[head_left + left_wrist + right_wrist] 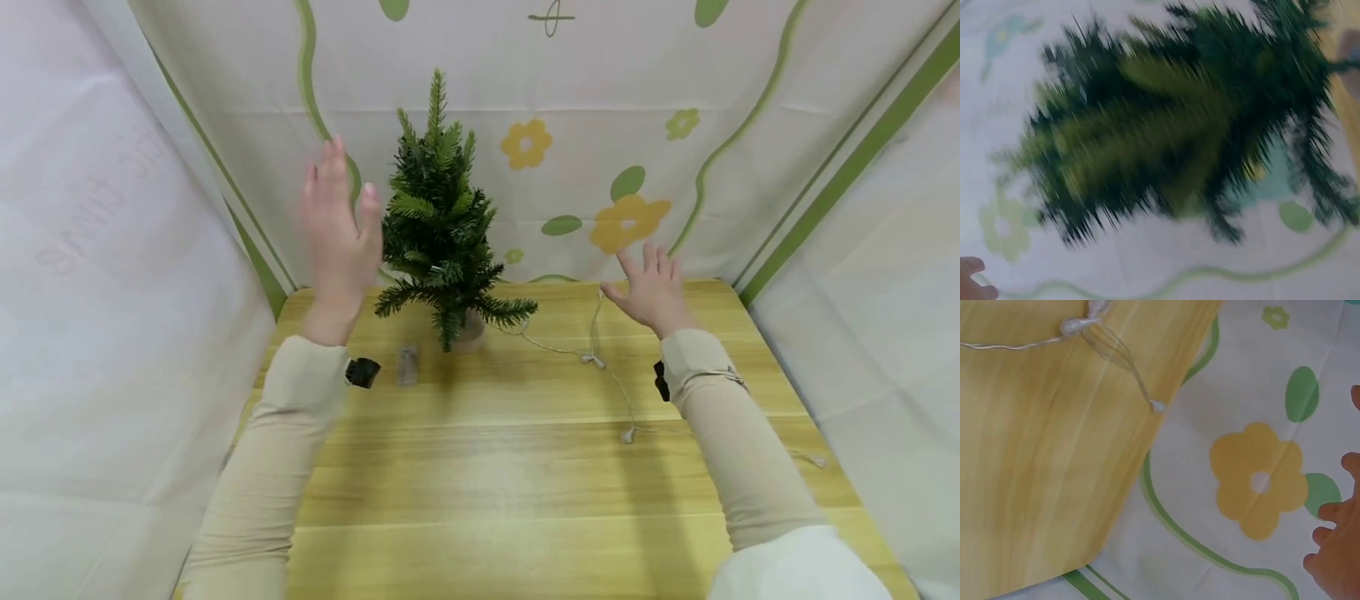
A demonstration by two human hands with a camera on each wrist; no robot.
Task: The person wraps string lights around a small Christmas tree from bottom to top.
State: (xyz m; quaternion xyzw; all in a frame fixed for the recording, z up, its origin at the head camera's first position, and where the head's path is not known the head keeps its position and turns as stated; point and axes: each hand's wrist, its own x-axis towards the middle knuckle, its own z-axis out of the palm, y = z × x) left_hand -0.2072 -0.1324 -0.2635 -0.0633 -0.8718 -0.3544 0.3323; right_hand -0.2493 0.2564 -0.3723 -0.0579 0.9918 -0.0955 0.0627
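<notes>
A small artificial Christmas tree (442, 225) stands upright on a round base (470, 332) toward the back of the wooden table. My left hand (337, 225) is raised just left of the tree, fingers straight and holding nothing. In the left wrist view the tree (1166, 119) fills the middle, blurred. My right hand (651, 287) hovers over the back right of the table with fingers spread and nothing in them. A thin string of lights (592, 360) runs from behind the tree base toward the right, passing below that hand.
A small clear box (407, 365) lies on the table (495, 483) left of the tree base. White cloth walls (757, 108) with printed flowers and leaves enclose the table at the back and both sides. Another bulb (819, 461) of the string lies near the right edge.
</notes>
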